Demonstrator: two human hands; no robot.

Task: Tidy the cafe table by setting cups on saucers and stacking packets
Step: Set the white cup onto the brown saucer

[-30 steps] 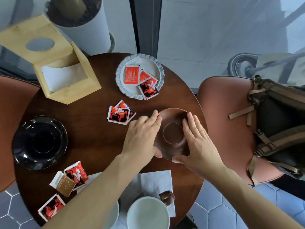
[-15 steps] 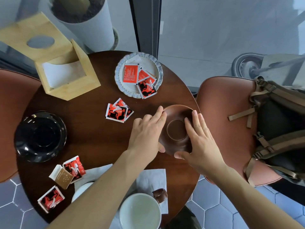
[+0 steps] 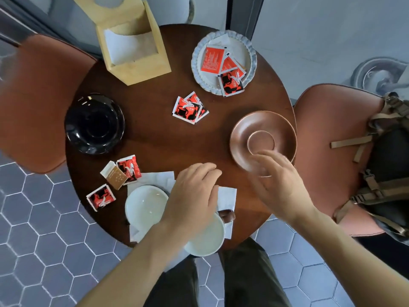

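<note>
Grip: your left hand hangs loosely curled over the white cup at the near edge and holds nothing that I can see. Your right hand is blurred, fingers fairly straight, over the near rim of the brown saucer; no hold on it.

Just changed: a second ago both your hands were around that saucer. Now they're off it and it sits bare on the bench, right side.

Meaning: saucer looks parked, so I'd guess the cup goes on it next.

Packets: some on the scalloped plate, a loose pair mid-bench, more at the near left.

Hard to see: your left hand covers the cup's far rim, so contact is unclear; only its brown handle peeks out.
</note>
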